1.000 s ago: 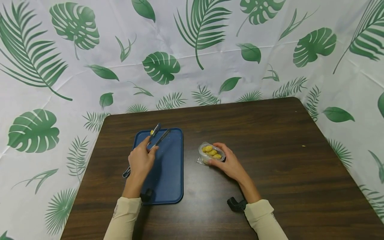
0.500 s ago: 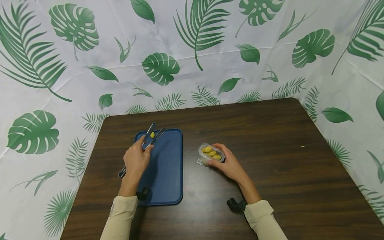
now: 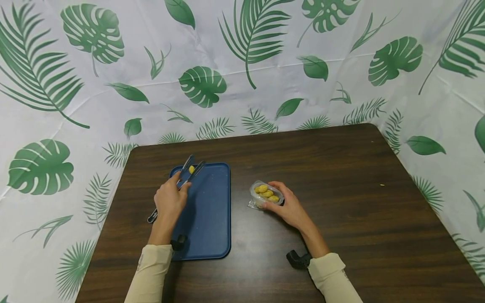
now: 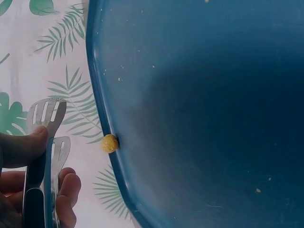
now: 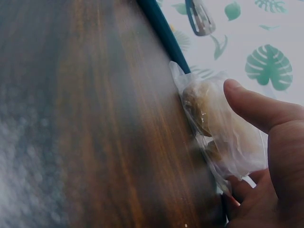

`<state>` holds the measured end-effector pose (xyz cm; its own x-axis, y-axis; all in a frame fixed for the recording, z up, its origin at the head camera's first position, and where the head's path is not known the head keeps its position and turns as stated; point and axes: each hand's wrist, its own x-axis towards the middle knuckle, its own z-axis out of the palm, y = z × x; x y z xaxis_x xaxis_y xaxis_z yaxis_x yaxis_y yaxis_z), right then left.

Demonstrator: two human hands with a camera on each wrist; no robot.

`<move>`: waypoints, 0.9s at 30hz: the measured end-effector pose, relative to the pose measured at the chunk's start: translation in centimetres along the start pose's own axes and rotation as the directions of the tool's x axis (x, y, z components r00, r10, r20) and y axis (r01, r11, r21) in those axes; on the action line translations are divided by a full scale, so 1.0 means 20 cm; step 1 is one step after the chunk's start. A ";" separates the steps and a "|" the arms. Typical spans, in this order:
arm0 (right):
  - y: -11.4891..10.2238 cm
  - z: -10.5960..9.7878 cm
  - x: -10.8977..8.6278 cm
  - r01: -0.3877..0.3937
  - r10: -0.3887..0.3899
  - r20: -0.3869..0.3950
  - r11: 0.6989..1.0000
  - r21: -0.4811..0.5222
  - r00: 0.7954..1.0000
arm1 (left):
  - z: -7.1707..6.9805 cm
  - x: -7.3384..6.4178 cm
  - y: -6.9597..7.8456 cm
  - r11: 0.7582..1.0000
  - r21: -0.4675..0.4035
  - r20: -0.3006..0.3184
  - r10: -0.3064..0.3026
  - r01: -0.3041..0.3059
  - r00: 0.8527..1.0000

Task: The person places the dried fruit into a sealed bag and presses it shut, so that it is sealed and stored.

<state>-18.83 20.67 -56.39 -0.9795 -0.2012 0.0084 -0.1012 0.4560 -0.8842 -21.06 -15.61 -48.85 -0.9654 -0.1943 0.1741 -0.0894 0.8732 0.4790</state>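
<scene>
My left hand (image 3: pixel 168 203) grips metal tongs (image 3: pixel 197 169) above the blue tray (image 3: pixel 209 227) in the head view. The tongs' two arms stand apart, their slotted ends showing in the left wrist view. A small round yellow piece (image 4: pixel 109 143) lies at the tray's far rim; from the head it appears between the tong ends. Around a clear plastic tub (image 3: pixel 257 203), the thumb and fingers of my right hand (image 3: pixel 291 209) hold its side. Several yellow oval pieces (image 3: pixel 266 193) lie inside. The right wrist view shows crinkled clear film (image 5: pixel 237 142) on the tub.
The dark wooden table (image 3: pixel 341 168) reaches back to a white cloth (image 3: pixel 151 118) printed with green leaves. Small pale crumbs (image 4: pixel 258 190) dot the tray. One yellow scrap (image 3: pixel 382 184) lies on the table at the right.
My left hand has shifted left with the tongs, whose ends now appear on both sides of the yellow piece in the head view. The right hand and the tub stay in place.
</scene>
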 end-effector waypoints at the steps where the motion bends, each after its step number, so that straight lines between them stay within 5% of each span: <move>1: 0.00 0.00 0.00 0.000 0.000 0.001 1.000 0.000 1.000 | 0.00 0.00 0.00 1.000 0.001 0.000 -0.001 0.001 1.000; 27: 0.00 0.00 0.00 -0.008 0.008 0.001 1.000 -0.003 1.000 | 0.04 0.04 -0.06 0.997 0.060 0.002 -0.052 0.052 0.999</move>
<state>-18.81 20.61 -56.31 -0.9802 -0.1980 0.0012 -0.0940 0.4601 -0.8829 -21.92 -16.45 -50.07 -0.9599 -0.2388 0.1470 -0.1542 0.8873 0.4346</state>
